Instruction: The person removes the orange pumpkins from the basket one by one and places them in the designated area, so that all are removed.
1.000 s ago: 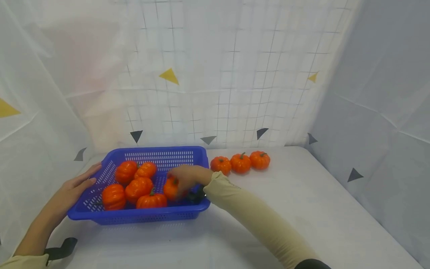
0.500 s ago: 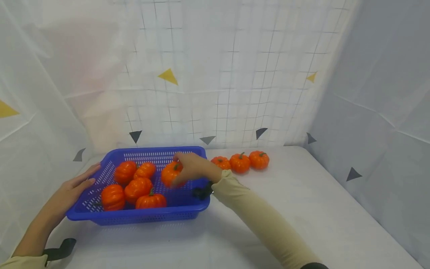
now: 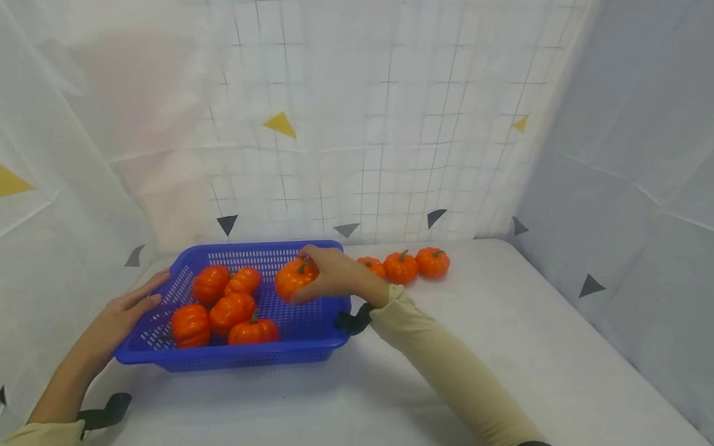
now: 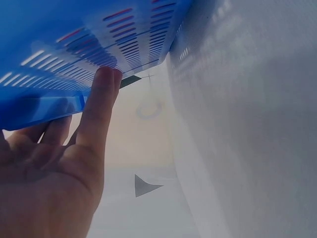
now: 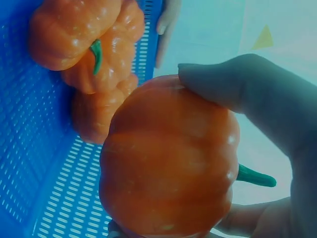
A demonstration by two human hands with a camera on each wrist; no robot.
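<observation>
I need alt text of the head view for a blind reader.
A right hand holds an orange pumpkin over a blue basket containing five pumpkins, while the left hand touches the basket's left side. Three other pumpkins stand on the white table.

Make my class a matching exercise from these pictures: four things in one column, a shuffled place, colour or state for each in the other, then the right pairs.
Things
1. Left hand
2. Right hand
3. Basket
4. Row of three pumpkins

Descriptions
A. Blue
B. Gripping a pumpkin
C. On the table, outside the basket
D. Touching the basket's side

Pairs: 1-D, 2-B, 3-A, 4-C
</observation>
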